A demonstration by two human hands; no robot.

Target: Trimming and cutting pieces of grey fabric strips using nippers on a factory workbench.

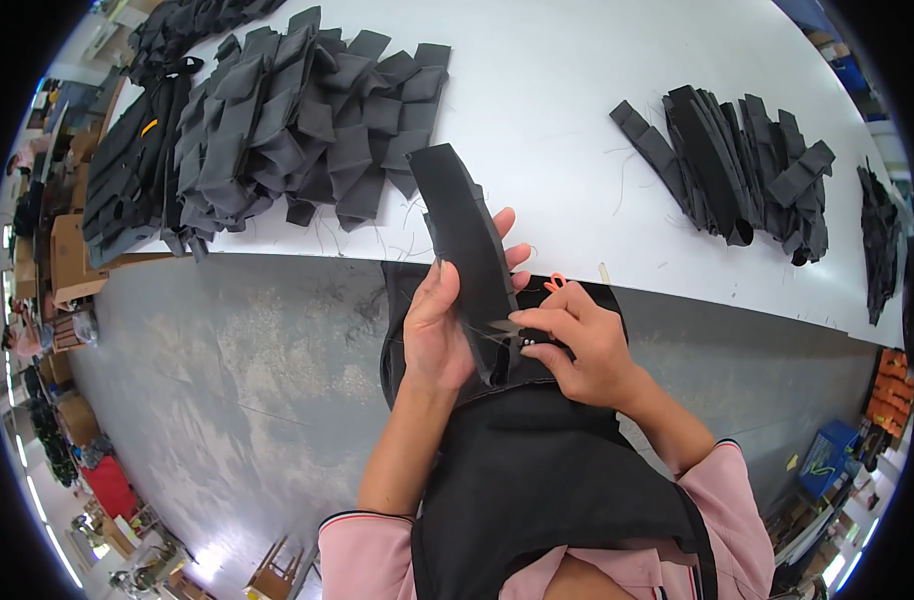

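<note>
A long black fabric strip (467,230) rests in my left hand (439,325), thumb on one side and fingers showing past its other edge. It is held over my lap in front of the table edge. My right hand (587,345) is closed around small thread snips (503,327) with an orange-red loop (556,283) at the back. The metal blades lie against the lower part of the strip, near its folded end. Part of the snips is hidden by my fingers. A black apron (547,470) covers my lap.
On the white table (547,110), a large heap of dark grey fabric pieces (307,120) lies left, beside black pieces (137,150) with an orange tab. Several dark strips (727,160) lie right, another dark bundle (877,240) at the far right. Loose threads are scattered about. Blue crate (830,455) stands lower right.
</note>
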